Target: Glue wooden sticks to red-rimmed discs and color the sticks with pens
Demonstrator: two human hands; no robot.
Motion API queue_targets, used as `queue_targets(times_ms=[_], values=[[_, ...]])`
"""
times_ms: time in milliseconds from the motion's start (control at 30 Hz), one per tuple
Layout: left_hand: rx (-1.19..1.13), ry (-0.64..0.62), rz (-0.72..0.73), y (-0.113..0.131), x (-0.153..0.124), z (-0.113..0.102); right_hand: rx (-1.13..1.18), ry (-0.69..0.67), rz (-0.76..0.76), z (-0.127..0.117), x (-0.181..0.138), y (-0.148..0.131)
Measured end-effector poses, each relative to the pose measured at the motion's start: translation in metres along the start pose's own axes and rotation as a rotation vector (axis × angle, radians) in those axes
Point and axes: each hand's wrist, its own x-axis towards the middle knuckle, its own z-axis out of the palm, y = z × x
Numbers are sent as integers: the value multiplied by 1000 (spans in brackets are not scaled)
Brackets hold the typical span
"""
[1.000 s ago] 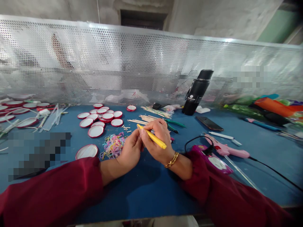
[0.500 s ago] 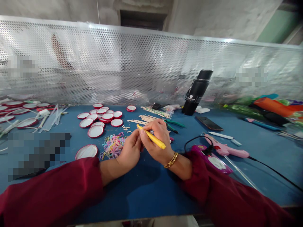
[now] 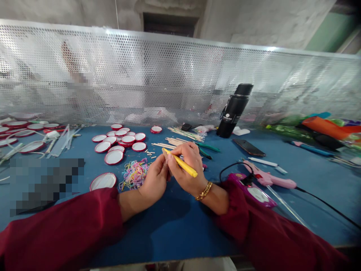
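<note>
Slantwise in my right hand [image 3: 188, 165] sits a yellow marker pen [image 3: 184, 166], gripped between thumb and fingers, its narrow end pointing up and left. My left hand [image 3: 155, 177] is closed in a pinch right against the right one, thumb and fingertips pressed together just below the pen's narrow end. Whatever lies between those left fingers is hidden. Close beside the left wrist is a tangled heap of small pastel rubber bands [image 3: 134, 174]. A red-rimmed jar lid [image 3: 103, 181] lies white inside up by the left sleeve.
More lids [image 3: 113, 157] cluster behind the bands. Thin wooden sticks [image 3: 172, 142], green-handled pliers [image 3: 208, 147] and a black bottle [image 3: 234, 111] are farther back. To the right lie a phone [image 3: 249, 147] and a pink glue gun [image 3: 270, 177] with its cord, over a purple power strip [image 3: 255, 195].
Both hands stay in nearly the same place. The narrow end of the yellow marker pen has shifted very slightly left.
</note>
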Motion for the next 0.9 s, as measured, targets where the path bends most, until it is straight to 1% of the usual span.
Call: queue_targets(times_ms=[333, 633, 900], values=[[-7, -13, 15, -1, 1, -1, 40, -8, -21, 0, 0, 0], [-1, 7, 2, -4, 2, -1, 4, -3, -4, -1, 1, 0], [-8, -24, 33, -3, 1, -1, 22, -10, -17, -1, 0, 0]])
